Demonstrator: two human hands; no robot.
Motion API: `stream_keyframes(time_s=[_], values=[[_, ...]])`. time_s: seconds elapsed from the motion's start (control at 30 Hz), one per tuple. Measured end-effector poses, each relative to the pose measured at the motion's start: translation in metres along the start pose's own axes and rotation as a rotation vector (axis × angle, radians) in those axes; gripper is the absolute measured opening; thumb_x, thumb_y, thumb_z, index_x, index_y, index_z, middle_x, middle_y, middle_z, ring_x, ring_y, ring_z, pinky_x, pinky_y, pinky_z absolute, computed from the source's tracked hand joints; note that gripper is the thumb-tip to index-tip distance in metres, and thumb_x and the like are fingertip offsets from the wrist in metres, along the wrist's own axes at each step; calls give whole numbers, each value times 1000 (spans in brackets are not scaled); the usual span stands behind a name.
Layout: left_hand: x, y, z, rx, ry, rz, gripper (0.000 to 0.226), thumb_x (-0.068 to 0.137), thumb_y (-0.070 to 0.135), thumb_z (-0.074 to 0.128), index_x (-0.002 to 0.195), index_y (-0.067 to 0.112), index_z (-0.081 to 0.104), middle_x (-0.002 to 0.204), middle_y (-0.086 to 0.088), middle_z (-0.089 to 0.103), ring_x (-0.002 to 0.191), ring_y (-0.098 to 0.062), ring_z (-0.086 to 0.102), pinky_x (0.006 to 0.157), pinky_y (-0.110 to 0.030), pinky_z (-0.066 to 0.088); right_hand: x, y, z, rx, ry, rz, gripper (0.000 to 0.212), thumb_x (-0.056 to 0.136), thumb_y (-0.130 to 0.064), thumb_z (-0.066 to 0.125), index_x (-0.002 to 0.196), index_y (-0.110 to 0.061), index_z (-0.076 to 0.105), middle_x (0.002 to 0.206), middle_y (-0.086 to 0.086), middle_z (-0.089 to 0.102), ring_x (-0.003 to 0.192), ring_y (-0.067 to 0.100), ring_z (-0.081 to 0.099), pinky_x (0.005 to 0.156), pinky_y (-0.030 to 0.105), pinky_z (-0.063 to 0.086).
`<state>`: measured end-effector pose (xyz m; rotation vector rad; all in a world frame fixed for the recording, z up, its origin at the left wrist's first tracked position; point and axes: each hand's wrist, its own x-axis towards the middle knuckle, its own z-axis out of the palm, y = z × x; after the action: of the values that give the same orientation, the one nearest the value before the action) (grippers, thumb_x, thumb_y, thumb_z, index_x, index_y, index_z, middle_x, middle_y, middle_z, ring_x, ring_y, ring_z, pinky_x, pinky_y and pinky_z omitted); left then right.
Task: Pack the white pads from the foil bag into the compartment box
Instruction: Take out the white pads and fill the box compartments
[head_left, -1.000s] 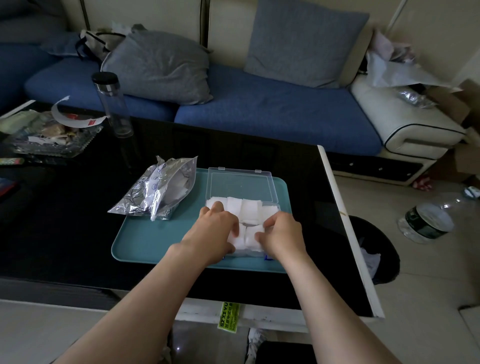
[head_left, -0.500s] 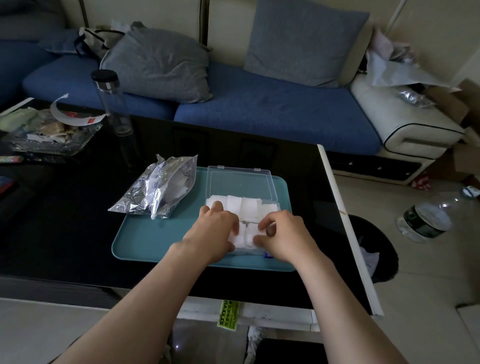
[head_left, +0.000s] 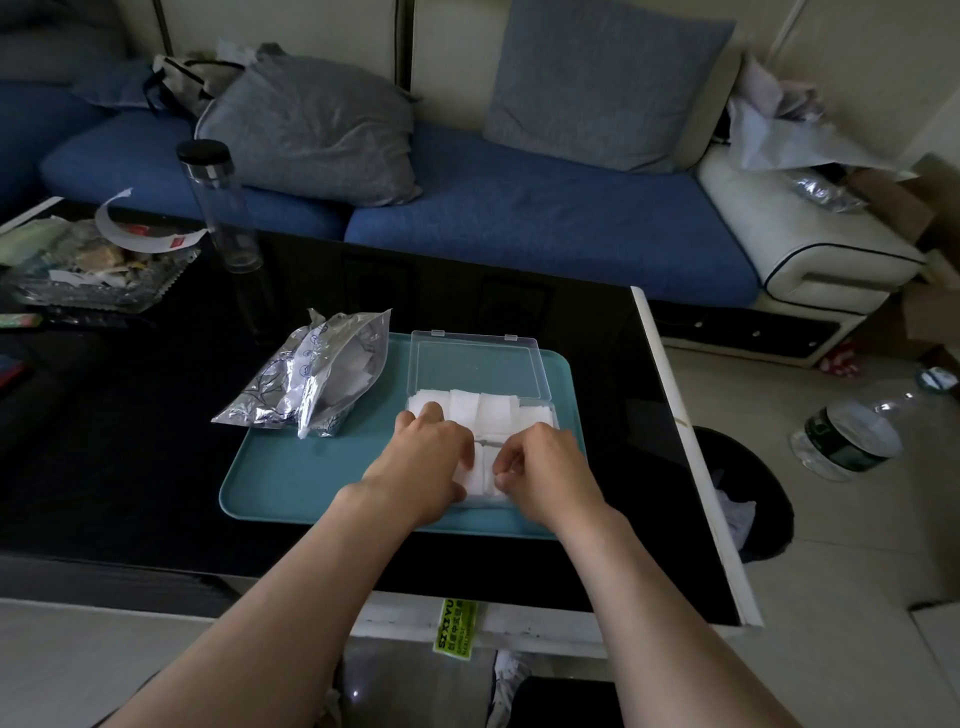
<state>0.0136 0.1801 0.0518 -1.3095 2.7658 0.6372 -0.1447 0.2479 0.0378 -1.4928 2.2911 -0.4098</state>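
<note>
White pads (head_left: 493, 413), head view: a packed far row fills the compartment box (head_left: 554, 415), just right of frame centre, with more pads in the near row showing between the two hands. The box's clear lid (head_left: 475, 364) stands open, tilted away from the viewer. The box sits on a teal tray (head_left: 291, 483) on the black tabletop (head_left: 130, 441).

The foil bag (head_left: 317, 384) lies left of the box, partly on the tray's upper-left corner and partly on the tabletop. Its mouth is open and something white shows inside.

The left hand (head_left: 421, 467) lies released over the near-left part of the box, its straight fingers (head_left: 432, 413) pressing down on the pads. The right hand (head_left: 545, 473) is at the near-right part, with its fingers curled against a pad's edge. Whether it pinches that pad or only tucks it in cannot be told.

Change over the last second: the right hand has drawn in from the box's near-right edge toward the left hand, so the two now nearly meet. The far row, the lid and the bag have not moved.

Interpretation: the step in hand appears to be seating the near row. The white seen in the bag suggests that more pads remain to be packed.
</note>
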Motion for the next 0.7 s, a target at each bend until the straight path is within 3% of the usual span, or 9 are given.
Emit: stream_keyframes(time_s=[0.07, 0.13, 0.27, 0.37, 0.43, 0.5, 0.6, 0.7], values=[[0, 0, 0, 8, 1, 4, 37, 90, 30, 81, 125, 31, 67, 130, -4, 47, 120, -32, 46, 104, -31, 39, -2, -6, -3, -83, -35, -19, 25, 87, -2, 69, 93, -23, 79, 100, 0, 72, 97, 26, 70, 86, 37, 59], [0, 0, 0, 8, 7, 12, 37, 91, 30, 81, 125, 31, 68, 130, -4, 46, 120, -32, 46, 102, -30, 38, -5, -13, -9, -207, -122, -47, 36, 90, 4, 61, 112, -20, 77, 118, 9, 66, 110, 34, 66, 92, 39, 57], [0, -3, -2, 13, 6, 23, 36, 90, 34, 82, 124, 32, 70, 127, -3, 46, 119, -33, 46, 105, -30, 38, -13, -20, -12, -303, -295, -91, 46, 93, 3, 53, 134, -13, 66, 132, 12, 55, 123, 37, 59, 102, 43, 53], [-1, -4, -5, -15, 43, 12, 32, 86, 43, 83, 116, 35, 74, 120, -1, 48, 117, -30, 43, 105, -41, 46, -16, -24, -18, -286, -228, -49, 32, 94, -5, 56, 123, -13, 69, 123, 12, 60, 111, 37, 63, 92, 40, 56], [-1, -3, -12, -44, 121, 17, 26, 87, 47, 81, 109, 36, 76, 115, 1, 51, 114, -27, 45, 101, -43, 48, -13, -26, -23, -255, -91, -13, 14, 93, -9, 56, 99, -12, 69, 103, 11, 64, 87, 36, 61, 70, 35, 50], [0, -7, -20, -97, 247, 23, 20, 89, 43, 80, 105, 32, 76, 108, 2, 53, 108, -26, 54, 96, -43, 50, -8, -28, -24, -201, 44, 13, 16, 93, -8, 53, 80, -12, 62, 83, 7, 61, 72, 33, 57, 59, 34, 44], [5, -22, -27, -130, 458, -91, 21, 89, 22, 77, 110, 22, 72, 111, -5, 56, 108, -32, 56, 90, -42, 50, -2, -38, -22, -43, 144, -33, 23, 91, -4, 51, 85, -12, 71, 87, 4, 70, 81, 26, 67, 65, 39, 59], [12, -47, -34, -70, 625, -238, 36, 81, 13, 72, 116, 13, 64, 119, -18, 52, 109, -42, 49, 92, -50, 44, 7, -54, -13, 96, 178, -109, 28, 93, -5, 54, 104, -17, 78, 103, 0, 73, 91, 18, 68, 78, 37, 61]])
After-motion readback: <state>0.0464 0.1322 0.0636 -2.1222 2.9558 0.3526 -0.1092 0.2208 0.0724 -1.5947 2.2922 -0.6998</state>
